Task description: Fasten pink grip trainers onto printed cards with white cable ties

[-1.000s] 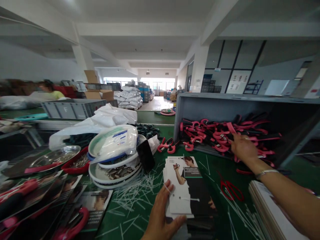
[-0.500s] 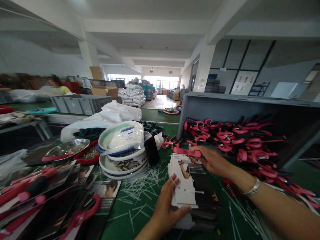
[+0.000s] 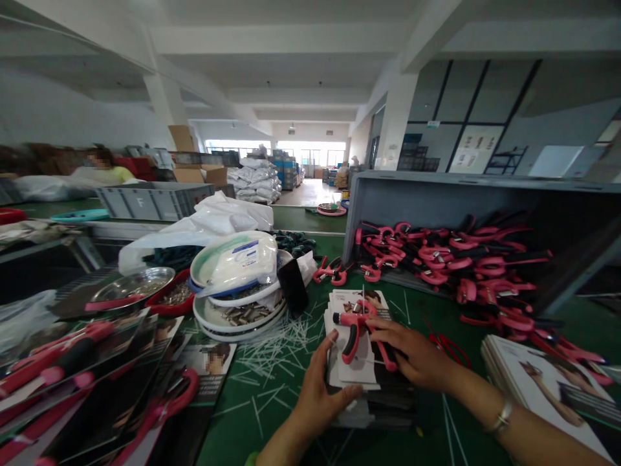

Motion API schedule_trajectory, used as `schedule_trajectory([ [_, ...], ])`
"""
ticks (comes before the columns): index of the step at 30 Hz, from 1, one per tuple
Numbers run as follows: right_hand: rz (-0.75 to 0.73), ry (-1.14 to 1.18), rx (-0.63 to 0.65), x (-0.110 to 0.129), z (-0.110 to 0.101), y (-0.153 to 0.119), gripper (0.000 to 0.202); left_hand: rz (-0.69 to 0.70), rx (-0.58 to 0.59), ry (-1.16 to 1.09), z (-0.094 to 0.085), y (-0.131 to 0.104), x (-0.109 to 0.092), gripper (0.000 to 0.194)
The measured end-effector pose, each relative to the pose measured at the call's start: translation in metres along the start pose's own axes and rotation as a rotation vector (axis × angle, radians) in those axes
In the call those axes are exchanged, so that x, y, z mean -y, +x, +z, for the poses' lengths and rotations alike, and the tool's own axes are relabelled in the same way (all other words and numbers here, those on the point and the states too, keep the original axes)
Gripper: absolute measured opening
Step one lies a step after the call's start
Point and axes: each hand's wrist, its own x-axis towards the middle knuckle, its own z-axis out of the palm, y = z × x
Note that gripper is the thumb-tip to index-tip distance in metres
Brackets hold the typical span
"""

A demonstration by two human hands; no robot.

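A stack of printed cards (image 3: 356,378) lies in front of me, with a photo and dark lower part on the top ones. On the stack rests a pink-and-black plier-like tool (image 3: 356,338), its handles spread toward me. My right hand (image 3: 405,353) holds this tool by its right handle, fingers bent over it. My left hand (image 3: 320,388) lies along the left edge of the stack, its thumb and fingers apart, touching the cards.
A tipped grey crate (image 3: 466,188) at right holds many such tools. White plastic ties (image 3: 276,349) are strewn left of the stack. Beyond are trays of metal parts (image 3: 242,333) and a phone (image 3: 293,287). Another card stack (image 3: 543,382) lies at right, carded tools (image 3: 160,408) at left.
My right hand has brought the tool from the stack's far edge nearer, turning it so its handles point toward me. My left hand stays at the stack's left edge.
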Motion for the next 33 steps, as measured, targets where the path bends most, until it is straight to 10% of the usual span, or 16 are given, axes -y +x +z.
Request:
schedule_trajectory([
  [12,0.082,-0.243,0.037,0.028,-0.008,0.033,0.018,-0.064,-0.227,0.09,-0.018,0.038,-0.036,0.054],
  [21,0.219,-0.346,-0.024,0.023,0.004,0.036,0.013,-0.025,0.161,0.701,0.017,0.137,-0.064,0.024],
  [33,0.399,0.139,-0.417,0.017,0.021,0.031,0.014,0.05,0.164,0.624,0.017,0.117,-0.045,0.015],
])
